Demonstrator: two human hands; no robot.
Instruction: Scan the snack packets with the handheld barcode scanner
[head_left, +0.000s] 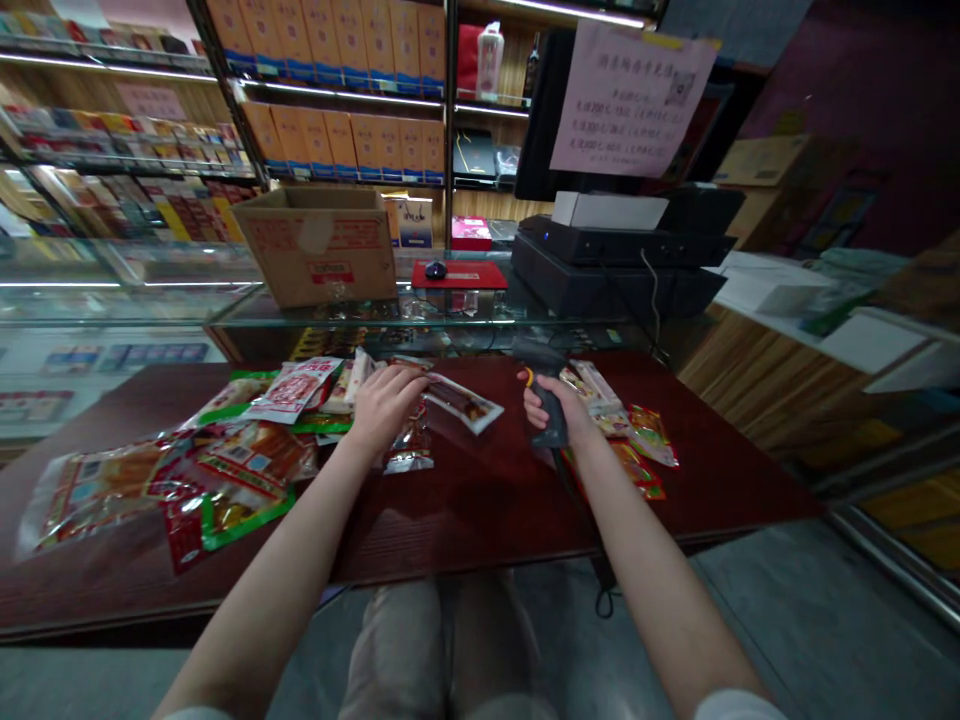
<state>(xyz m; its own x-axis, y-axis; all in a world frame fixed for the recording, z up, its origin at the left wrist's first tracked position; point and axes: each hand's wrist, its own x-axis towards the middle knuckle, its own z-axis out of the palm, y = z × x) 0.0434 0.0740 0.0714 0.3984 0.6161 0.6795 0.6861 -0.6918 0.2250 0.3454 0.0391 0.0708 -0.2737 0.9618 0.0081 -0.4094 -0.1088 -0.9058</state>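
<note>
My right hand is wrapped round the grip of a dark barcode scanner, with the index finger by its yellow trigger. The scanner's head is blurred and its cable hangs down over the table edge. My left hand has its fingers bent over the near end of a clear, narrow snack packet, which slants out to the right. Under and beside that hand lies another shiny snack packet. To the left, a loose heap of snack packets spreads over the dark red table.
Right of the scanner lies a smaller group of snack packets. Behind the table, a glass counter carries a cardboard box, a mouse on a red mat, and a black cash drawer below a monitor with a paper notice.
</note>
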